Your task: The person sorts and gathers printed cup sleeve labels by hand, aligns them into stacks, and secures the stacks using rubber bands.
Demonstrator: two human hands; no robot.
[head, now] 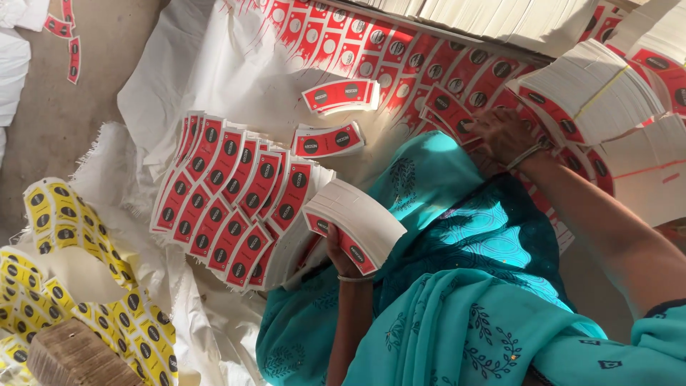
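Red-printed stack of curved paper blanks (pixel 355 225) sits gripped in the left hand (pixel 341 259); the right hand (pixel 506 134), fingers spread, presses fanned red blanks (pixel 457 78).

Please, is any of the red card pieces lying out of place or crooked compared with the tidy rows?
Yes. Two small red stacks lie alone on the white cloth, apart from the fanned rows and tilted differently. A few red pieces also lie scattered on the bare floor at top left.

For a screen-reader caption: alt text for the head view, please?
The left hand holds a stack of red curved paper cutouts, while the right hand rests on rows of them. More lie fanned on white cloth, beside yellow ones.
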